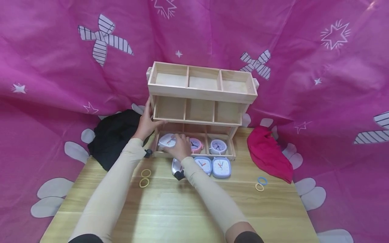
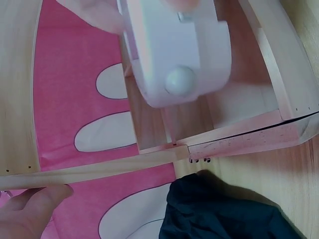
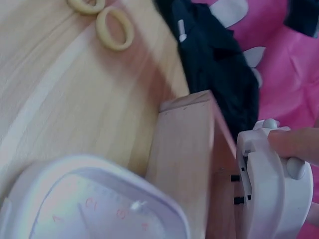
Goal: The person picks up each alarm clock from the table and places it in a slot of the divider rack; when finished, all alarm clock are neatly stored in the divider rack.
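A three-tier wooden rack with divided compartments stands at the back of the table. My left hand grips its left side, thumb toward the front. With its fingers, my right hand holds a white alarm clock at the bottom tier's left compartment. The right wrist view shows this clock tilted beside the tier's wooden wall, its back with black knobs exposed. A pink clock, partly behind the right hand, occupies the middle compartment; a pale lilac clock sits in the right one.
Before the rack lie a white clock, partly covered by the right wrist, and two blue-rimmed clocks. Black cloth is at left, red cloth at right. Yellow rings and a blue ring lie on the table.
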